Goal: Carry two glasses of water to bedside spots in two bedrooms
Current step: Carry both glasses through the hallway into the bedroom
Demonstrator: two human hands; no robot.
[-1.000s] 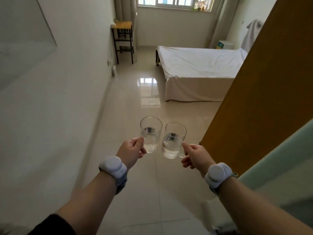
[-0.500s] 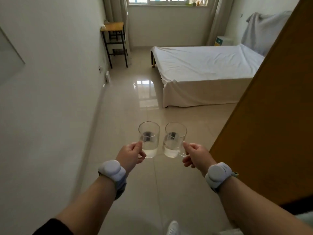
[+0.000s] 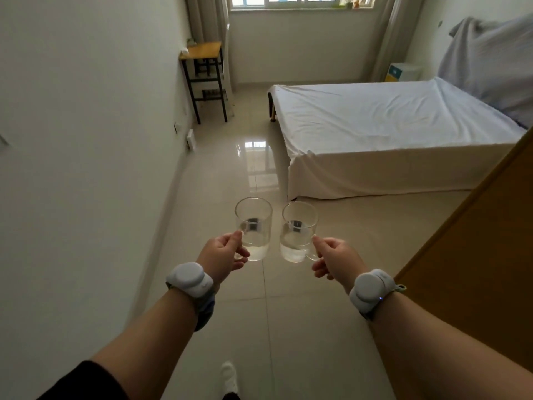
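Holding two glass mugs out in front of us, one in each of our hands, over a pale tiled floor (image 3: 288, 327). Left hand (image 3: 222, 255) is closed on the handle of the left glass (image 3: 253, 229); right hand (image 3: 336, 261) is closed on the handle of the right glass (image 3: 298, 232). Both glasses stand upright, side by side, near each other but apart, each with water in its lower part. A grey-white band sits on each wrist: left band (image 3: 189, 280), right band (image 3: 370, 288).

Ahead and to the right we see a bed (image 3: 389, 125) under a white sheet, its near corner just beyond the right glass in the view. A grey cloth (image 3: 490, 62) is draped at the bed's far right edge. Against the left wall stands a small tabletop (image 3: 203, 50) of light wood on a black frame. At the far wall, a window (image 3: 302, 0) between curtains, and a small white cabinet (image 3: 402, 72) beside the bed's far corner. A brown wooden door (image 3: 476, 269) fills the right edge of the view. The toe of a white shoe (image 3: 229, 376) shows on the floor at the bottom.
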